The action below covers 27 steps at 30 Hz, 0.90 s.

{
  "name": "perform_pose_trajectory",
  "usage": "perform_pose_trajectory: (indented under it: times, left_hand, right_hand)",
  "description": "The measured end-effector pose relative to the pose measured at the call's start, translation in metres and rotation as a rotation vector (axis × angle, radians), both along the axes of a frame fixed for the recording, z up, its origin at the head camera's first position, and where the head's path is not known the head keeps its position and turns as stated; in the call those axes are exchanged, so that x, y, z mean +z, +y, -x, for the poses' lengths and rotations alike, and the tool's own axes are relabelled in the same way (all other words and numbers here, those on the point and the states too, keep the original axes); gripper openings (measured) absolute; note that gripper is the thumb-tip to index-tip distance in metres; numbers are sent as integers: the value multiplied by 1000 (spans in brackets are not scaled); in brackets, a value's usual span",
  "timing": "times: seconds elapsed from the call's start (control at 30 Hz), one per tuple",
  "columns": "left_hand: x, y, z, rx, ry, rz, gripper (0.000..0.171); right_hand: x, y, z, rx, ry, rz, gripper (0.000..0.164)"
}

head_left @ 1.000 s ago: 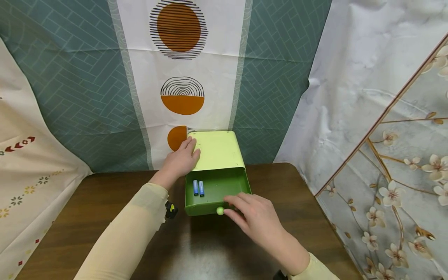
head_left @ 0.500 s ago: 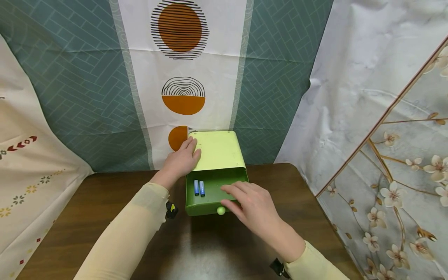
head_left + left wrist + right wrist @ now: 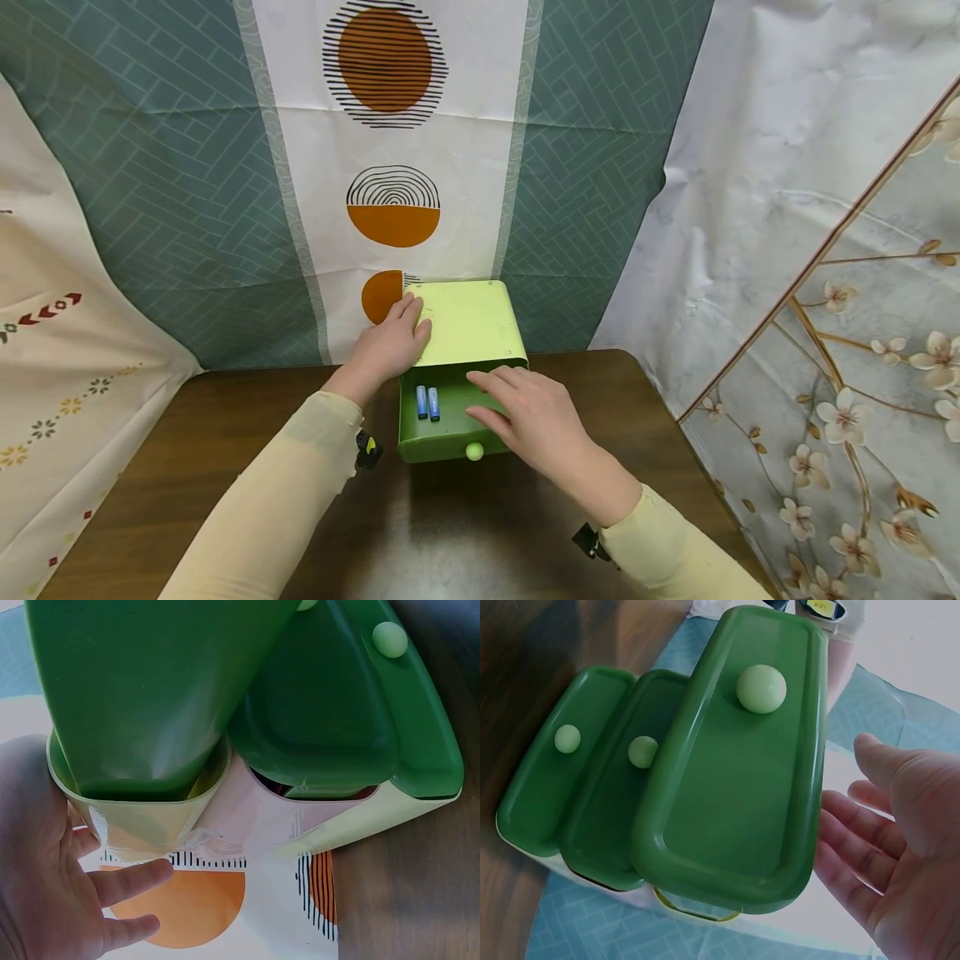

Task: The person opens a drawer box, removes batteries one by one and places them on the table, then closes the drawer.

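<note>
left grip: my left hand rests on the left edge of the pale yellow-green cabinet top, fingers spread, nothing held.
right grip: my right hand is over the right part of the top drawer, thumb and fingers well apart, nothing held. side-wall contact: can't tell.
knob: round green knob on the drawer front, free, just below my thumb.
batteries: outer blue battery near the drawer's left wall, inner blue battery just beside it. both inside, lying lengthwise.
lower drawers: middle drawer and bottom drawer sit further back than the top one.
brace: left palm should press lightly down so the cabinet doesn't slide on the table.
reach: looks like a reach over the drawer; i'd come in from above, wrist clear of the front lip.
pinch: thumb and index, one battery at a time, mid-body.
risk: brushing one could roll it against the wall.
</note>
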<state>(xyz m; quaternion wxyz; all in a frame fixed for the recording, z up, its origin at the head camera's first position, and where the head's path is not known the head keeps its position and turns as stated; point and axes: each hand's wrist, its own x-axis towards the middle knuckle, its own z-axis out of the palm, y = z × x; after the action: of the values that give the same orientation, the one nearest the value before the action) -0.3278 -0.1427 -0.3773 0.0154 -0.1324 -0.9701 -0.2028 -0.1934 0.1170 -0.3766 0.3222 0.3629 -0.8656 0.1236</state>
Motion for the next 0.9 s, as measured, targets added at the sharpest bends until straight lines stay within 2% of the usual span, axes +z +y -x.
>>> perform_pose_trajectory:
  times: [0.3, 0.9]
  left_hand:
    - [-1, 1, 1, 8, 7, 6, 70]
    - [-2, 0, 3, 8, 12, 1, 69]
  right_hand:
    - [4, -4, 12, -21, -70, -33, 50]
    - [9, -25, 26, -38, -194, -135, 51]
